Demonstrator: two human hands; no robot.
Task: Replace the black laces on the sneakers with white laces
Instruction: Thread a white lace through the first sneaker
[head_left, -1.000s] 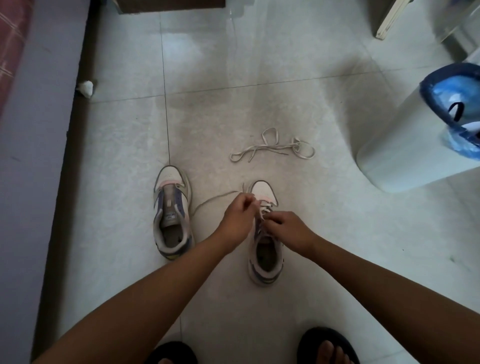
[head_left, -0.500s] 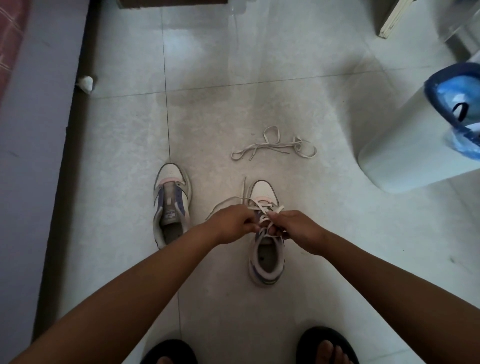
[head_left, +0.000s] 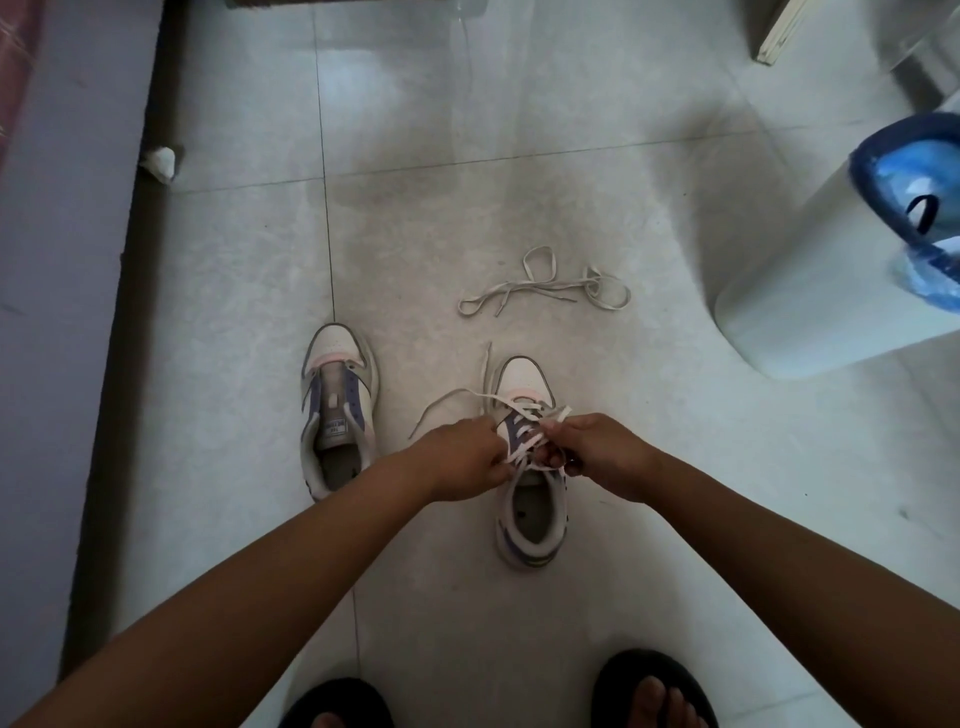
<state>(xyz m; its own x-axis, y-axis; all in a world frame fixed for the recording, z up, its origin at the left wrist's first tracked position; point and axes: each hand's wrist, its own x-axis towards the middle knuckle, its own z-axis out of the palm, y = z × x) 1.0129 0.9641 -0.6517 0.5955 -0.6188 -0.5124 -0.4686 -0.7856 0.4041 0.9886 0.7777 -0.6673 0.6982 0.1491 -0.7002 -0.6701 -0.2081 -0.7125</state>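
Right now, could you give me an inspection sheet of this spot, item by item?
Surface: pale tiled floor.
Job's things: right sneaker partly threaded with a white lace; left sneaker has no lace; spare white lace lies loose beyond them.
Clutter: crumpled white scrap by the wall.
Hands: left hand and right hand both pinch the lace.
Cables: nothing seen.
Surroundings: white bin with blue liner; black sandals below.
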